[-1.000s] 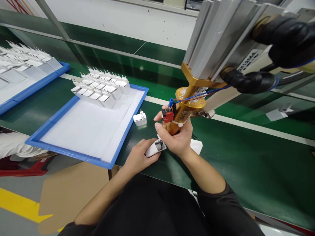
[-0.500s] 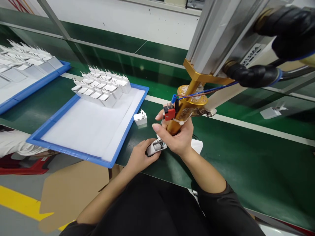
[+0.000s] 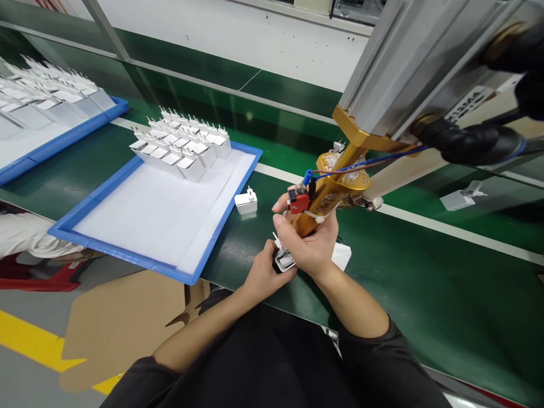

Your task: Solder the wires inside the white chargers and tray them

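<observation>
My left hand (image 3: 264,273) has its fingers closed round a small white open charger housing (image 3: 284,262) at the bench's front edge. Wires and a whitish filling show inside it. A gold-coloured dispensing gun (image 3: 338,184), fitted with a red switch (image 3: 298,203), is gripped in my right hand (image 3: 315,241). The gun's tip points down at the housing but is hidden behind my right fingers. Another white housing (image 3: 341,256) lies partly hidden behind my right wrist. To the left, a white charger (image 3: 246,203) with its plug upward stands on the bench.
A blue-rimmed tray (image 3: 198,271) with rows of white chargers stands left; a second such tray (image 3: 91,135) lies beyond. A white housing (image 3: 457,199) lies at right. Cylinder and hoses hang overhead. A person's sleeve (image 3: 32,235) and cardboard (image 3: 123,317) are at lower left.
My left hand has moved right with the charger housing, further under my right hand and the dispensing gun. My right hand keeps its grip. The view has shifted slightly.
</observation>
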Action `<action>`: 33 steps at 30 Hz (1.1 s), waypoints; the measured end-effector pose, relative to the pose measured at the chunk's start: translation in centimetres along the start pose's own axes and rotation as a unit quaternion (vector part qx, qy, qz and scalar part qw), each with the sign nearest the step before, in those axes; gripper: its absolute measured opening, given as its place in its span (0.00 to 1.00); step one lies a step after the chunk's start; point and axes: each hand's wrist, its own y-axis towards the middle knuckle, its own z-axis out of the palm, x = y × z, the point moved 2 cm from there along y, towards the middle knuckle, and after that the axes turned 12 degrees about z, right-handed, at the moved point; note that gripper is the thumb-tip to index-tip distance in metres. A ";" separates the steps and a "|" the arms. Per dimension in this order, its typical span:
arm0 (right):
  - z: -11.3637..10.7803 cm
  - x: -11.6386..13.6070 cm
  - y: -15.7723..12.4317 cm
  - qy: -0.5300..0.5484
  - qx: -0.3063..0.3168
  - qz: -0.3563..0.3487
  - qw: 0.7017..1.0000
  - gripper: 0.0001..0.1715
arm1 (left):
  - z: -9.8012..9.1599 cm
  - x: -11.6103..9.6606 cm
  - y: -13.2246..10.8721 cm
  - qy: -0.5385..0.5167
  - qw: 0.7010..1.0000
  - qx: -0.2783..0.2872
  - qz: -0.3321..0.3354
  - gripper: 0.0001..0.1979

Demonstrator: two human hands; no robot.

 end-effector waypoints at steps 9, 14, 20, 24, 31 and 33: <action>-0.1 0.0 -0.1 0.039 0.006 -0.036 0.999 0.22 | 0.5 0.1 0.0 -0.021 0.999 -0.038 -0.008 0.18; 0.0 0.2 -0.1 0.063 0.017 -0.051 0.997 0.21 | 0.6 0.2 0.0 -0.037 0.998 -0.041 -0.007 0.19; -0.1 0.0 -0.1 0.062 0.013 -0.047 0.997 0.21 | 0.7 0.4 -0.1 -0.034 0.998 -0.047 -0.008 0.19; -0.2 -0.1 0.0 0.062 0.010 -0.039 0.997 0.20 | 0.7 0.4 -0.2 -0.027 0.998 -0.051 -0.011 0.20; -0.6 -0.4 0.2 0.120 0.047 -0.056 0.990 0.22 | -0.2 0.3 0.1 0.042 0.999 -0.003 -0.024 0.16; -0.6 -0.5 0.4 0.142 0.050 -0.060 0.987 0.16 | -1.3 0.4 0.3 0.116 0.993 0.009 -0.017 0.13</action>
